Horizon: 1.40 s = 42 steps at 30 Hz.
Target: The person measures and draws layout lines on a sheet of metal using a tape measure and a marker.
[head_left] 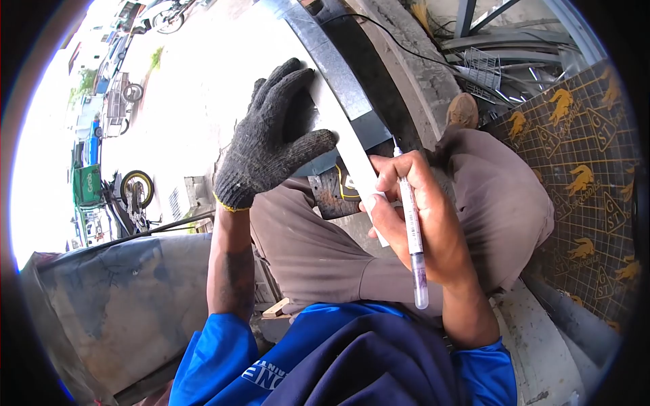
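Note:
A dark grey knitted glove covers my left hand (271,135), which lies with fingers spread over a long, bright white metal strip (349,145). My bare right hand (423,216) has its fingers closed round a white marker pen (409,220), whose thin tip points up and away from me. The thumb and fingers of that hand also touch the near end of the strip. Beside the strip runs a grey metal bar (338,78). Under the strip, a yellow and black object (347,181), perhaps a tape measure, is partly hidden.
Metal scraps and a wire basket (482,68) lie at the upper right. A patterned board (575,176) stands on the right. A black cable (406,46) crosses the concrete edge. At the lower left is a stained covered surface (128,304). Motorcycles (137,191) stand on the left.

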Available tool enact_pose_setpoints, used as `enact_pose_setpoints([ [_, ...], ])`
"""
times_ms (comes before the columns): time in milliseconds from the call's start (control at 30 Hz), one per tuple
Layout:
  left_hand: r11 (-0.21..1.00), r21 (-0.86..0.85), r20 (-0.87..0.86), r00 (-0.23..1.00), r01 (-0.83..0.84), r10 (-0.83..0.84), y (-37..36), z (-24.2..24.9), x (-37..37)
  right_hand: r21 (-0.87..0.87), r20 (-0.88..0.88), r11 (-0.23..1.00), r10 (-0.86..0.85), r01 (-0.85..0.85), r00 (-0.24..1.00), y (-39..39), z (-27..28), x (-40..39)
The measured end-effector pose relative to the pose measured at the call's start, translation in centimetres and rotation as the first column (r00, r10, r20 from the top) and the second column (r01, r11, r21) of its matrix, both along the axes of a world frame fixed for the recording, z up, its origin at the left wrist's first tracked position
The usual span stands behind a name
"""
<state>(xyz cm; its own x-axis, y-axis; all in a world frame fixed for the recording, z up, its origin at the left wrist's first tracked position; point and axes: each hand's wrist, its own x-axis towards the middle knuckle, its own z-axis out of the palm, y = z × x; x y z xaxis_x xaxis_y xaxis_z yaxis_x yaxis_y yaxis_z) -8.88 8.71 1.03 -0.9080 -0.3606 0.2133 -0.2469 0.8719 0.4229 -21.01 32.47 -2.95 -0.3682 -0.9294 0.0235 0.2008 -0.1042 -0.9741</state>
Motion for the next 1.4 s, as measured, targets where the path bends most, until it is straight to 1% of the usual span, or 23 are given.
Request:
enact_pose_setpoints([
  [167,1.000,-0.007,0.005,1.000,-0.004,0.004,-0.06,-0.07,0.04,-0.012,0.000,1.000,-0.003,0.003,1.000,-0.07,-0.11,0.17],
  [233,1.000,-0.013,0.008,1.000,-0.003,0.003,-0.11,-0.11,0.02,0.016,0.033,0.996,-0.083,0.083,0.996,-0.10,-0.08,0.50],
  [367,1.000,-0.007,-0.004,1.000,0.013,-0.013,-0.11,-0.09,0.04,-0.034,0.035,0.993,-0.110,0.111,0.993,-0.30,-0.34,0.71],
  [467,1.000,-0.012,-0.005,1.000,0.021,-0.021,-0.14,-0.12,0.04,-0.007,0.039,0.996,-0.092,0.092,0.995,-0.16,-0.21,0.49],
  [533,1.000,-0.011,-0.004,1.000,0.022,-0.023,-0.28,-0.22,0.04,-0.005,-0.023,1.000,-0.014,0.014,1.000,-0.13,-0.18,0.18],
  [567,0.999,-0.030,0.003,1.000,0.029,-0.029,-0.41,-0.29,0.07,-0.004,-0.022,1.000,-0.014,0.014,1.000,-0.18,-0.25,0.33],
  [633,0.998,-0.050,0.009,0.999,0.037,-0.036,-0.47,-0.33,0.11,-0.056,0.024,0.993,-0.104,0.105,0.994,-0.36,-0.41,0.74],
  [767,0.999,-0.026,0.021,1.000,0.023,-0.022,-0.50,-0.36,0.15,-0.032,0.048,0.995,-0.088,0.090,0.995,-0.28,-0.37,0.72],
  [933,0.999,-0.021,0.024,0.999,0.031,-0.030,-0.55,-0.30,0.13,-0.048,0.018,0.993,-0.108,0.108,0.994,-0.32,-0.47,0.81],
  [967,1.000,-0.004,0.019,0.999,0.026,-0.026,-0.48,-0.30,0.11,-0.048,0.018,0.993,-0.107,0.108,0.994,-0.25,-0.36,0.66],
  [1033,1.000,0.012,0.014,1.000,0.022,-0.022,-0.41,-0.23,0.09,-0.011,-0.024,1.000,-0.005,0.004,1.000,-0.01,-0.10,0.21],
  [1133,1.000,0.001,0.023,0.999,0.022,-0.022,-0.37,-0.12,0.08,-0.022,-0.041,1.000,0.000,0.000,0.999,0.00,-0.24,0.15],
  [1333,1.000,0.016,0.019,0.999,0.026,-0.026,-0.38,-0.11,0.06,-0.013,-0.023,1.000,-0.001,0.001,1.000,-0.02,-0.23,0.29],
  [1400,0.999,0.045,0.026,1.000,0.010,-0.011,-0.28,-0.03,0.02,-0.018,-0.023,1.000,-0.006,0.006,1.000,-0.04,-0.26,0.29],
])
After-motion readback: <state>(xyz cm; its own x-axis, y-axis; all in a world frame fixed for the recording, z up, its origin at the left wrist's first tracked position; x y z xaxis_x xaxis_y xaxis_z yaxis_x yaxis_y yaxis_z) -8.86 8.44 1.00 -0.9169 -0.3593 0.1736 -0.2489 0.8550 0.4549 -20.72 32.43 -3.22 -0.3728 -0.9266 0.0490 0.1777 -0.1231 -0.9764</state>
